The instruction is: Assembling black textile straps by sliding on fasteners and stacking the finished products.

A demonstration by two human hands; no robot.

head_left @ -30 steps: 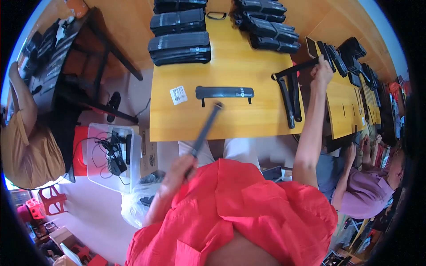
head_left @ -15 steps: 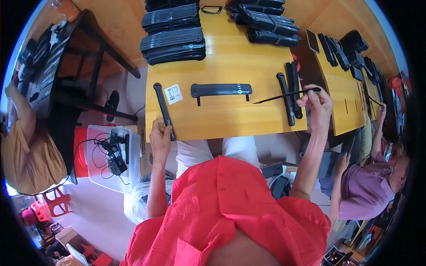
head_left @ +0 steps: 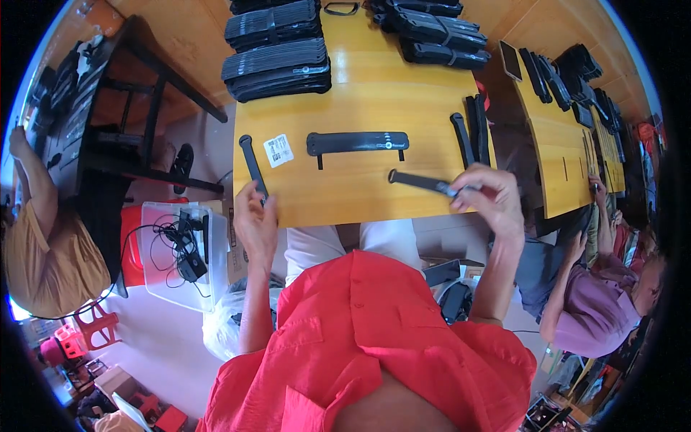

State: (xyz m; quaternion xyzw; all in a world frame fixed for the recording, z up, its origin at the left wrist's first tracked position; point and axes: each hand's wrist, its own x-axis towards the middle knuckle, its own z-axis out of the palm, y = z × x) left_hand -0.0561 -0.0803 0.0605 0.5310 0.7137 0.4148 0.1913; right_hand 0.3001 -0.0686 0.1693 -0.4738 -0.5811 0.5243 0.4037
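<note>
My right hand (head_left: 493, 198) pinches one end of a black strap (head_left: 421, 181); its free end, with a small ring, points left over the table. My left hand (head_left: 255, 219) is at the table's front edge, its thumb and fingers closed about the near end of another black strap (head_left: 252, 162), which lies on the wood. Between the hands and farther back lies a wider black band (head_left: 356, 142), with two short dark tabs sticking out below it. A white printed label (head_left: 278, 150) lies between the left strap and the band.
Stacks of bundled black straps stand at the back left (head_left: 277, 68) and back right (head_left: 443, 43). More loose straps (head_left: 475, 129) lie along the right edge. A clear bin (head_left: 176, 281) with cables stands left of my legs. Co-workers sit at tables on both sides.
My right hand has come nearer and a little left, turning its strap from edge-on to flat. My left hand has slid up over the near end of its strap.
</note>
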